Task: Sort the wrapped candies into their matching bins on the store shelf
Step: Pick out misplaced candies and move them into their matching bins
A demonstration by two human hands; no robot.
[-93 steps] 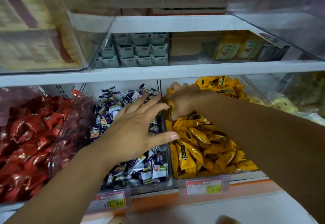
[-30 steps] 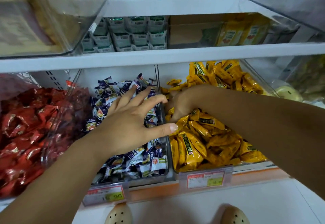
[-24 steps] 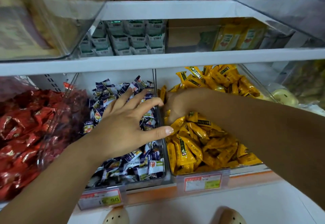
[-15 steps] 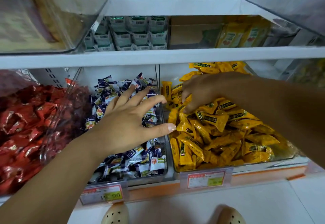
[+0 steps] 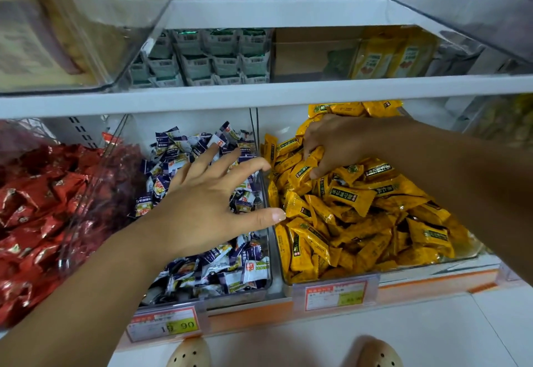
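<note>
Head view: the wrapped candies lie in three clear bins side by side on the lowest shelf. The yellow candies (image 5: 360, 222) are small pillow packs with a dark label and fill the right bin (image 5: 467, 254), heaped toward the back. The blue-and-white candies (image 5: 230, 268) are smaller, with twisted ends and an orange patch, and fill the middle bin (image 5: 239, 299). The red candies (image 5: 37, 208) are shiny foil and fill the left bin (image 5: 86, 208). Each heap holds far too many to count.

The right hand (image 5: 331, 144) reaches into the back of the right bin, its fingers and thumb curled round a few yellow candies; how many it holds cannot be told. The left hand (image 5: 210, 202) is spread wide, palm down, over the blue-and-white candies, its thumb tip reaching across the divider to the edge of the yellow heap. Whether the palm touches the candies below cannot be told.

Two price tags (image 5: 164, 325) hang on the shelf front; their print is mostly too small to read. Two pale shoes (image 5: 189, 353) show at the bottom edge, cut off. On the shelf above (image 5: 259, 95) stand green-and-white packs (image 5: 213, 58) and yellow packs (image 5: 395, 52), blurred behind clear plastic. The red bin is cut off at the left edge.
</note>
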